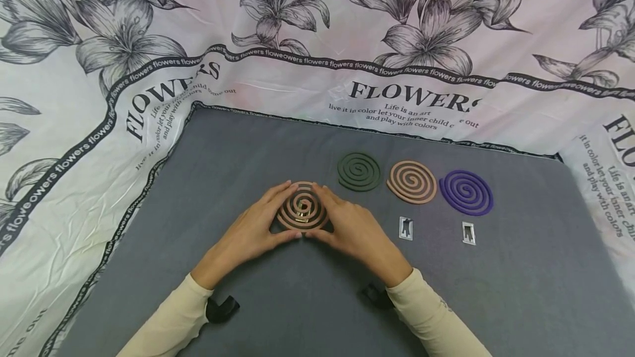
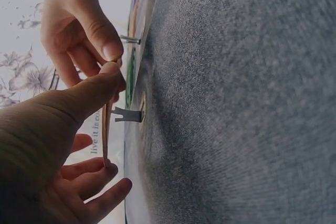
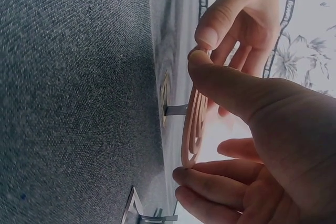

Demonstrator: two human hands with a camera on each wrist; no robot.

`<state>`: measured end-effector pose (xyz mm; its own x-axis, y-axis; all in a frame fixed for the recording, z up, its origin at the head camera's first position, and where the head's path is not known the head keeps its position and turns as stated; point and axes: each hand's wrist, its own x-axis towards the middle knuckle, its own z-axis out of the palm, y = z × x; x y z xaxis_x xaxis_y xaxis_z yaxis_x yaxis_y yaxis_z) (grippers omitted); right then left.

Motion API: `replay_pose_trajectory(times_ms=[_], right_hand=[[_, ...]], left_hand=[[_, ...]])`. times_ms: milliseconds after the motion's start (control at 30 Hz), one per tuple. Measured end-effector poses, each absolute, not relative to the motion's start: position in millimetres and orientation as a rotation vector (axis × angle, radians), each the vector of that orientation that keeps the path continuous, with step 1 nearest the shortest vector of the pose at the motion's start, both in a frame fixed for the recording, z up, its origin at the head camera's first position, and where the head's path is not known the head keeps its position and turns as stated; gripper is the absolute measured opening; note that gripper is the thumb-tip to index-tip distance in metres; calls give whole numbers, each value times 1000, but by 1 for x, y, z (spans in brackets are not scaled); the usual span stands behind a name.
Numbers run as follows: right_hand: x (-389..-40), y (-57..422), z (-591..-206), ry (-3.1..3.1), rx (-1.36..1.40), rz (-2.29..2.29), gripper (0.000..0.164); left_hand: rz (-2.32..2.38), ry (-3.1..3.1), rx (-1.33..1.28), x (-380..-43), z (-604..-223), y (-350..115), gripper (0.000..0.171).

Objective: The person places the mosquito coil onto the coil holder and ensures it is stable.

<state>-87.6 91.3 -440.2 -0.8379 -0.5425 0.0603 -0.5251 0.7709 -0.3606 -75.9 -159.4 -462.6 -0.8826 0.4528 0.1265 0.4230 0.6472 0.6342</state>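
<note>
Both hands hold a flat orange-brown mosquito coil point(image 1: 303, 203) level by its edges. My left hand point(image 1: 250, 227) grips its left side, thumb at the near rim and fingertips at the far rim. The right hand point(image 1: 353, 227) grips the right side the same way, and the two thumbs nearly meet at the front. Under the coil, a small metal coil stand point(image 2: 128, 115) sits on the grey cloth, its upright forked prong pointing at the coil's underside. In the right wrist view the coil's edge point(image 3: 188, 135) is close over the prong tip.
To the right lie a green coil point(image 1: 358, 170), another orange coil point(image 1: 412, 181) and a purple coil point(image 1: 466, 192) in a row. Two silver stands point(image 1: 405, 228) are in front of them. Flower-printed fabric point(image 1: 278, 26) borders the grey cloth at the back and sides.
</note>
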Motion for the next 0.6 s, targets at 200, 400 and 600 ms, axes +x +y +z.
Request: replay_pose_trajectory(times_ms=[200,400,600], right_hand=[[-86,91,-437,2908,-878,-579,88],[-84,91,-436,2912,-897,-584,82],[-84,92,-438,2920,-907,-565,74]], left_hand=[[1062,2816,753,-74,-462,-158,93],[1050,2832,752,-71,-458,-157,93],[1044,2835,745,-70,-458,-156,92]])
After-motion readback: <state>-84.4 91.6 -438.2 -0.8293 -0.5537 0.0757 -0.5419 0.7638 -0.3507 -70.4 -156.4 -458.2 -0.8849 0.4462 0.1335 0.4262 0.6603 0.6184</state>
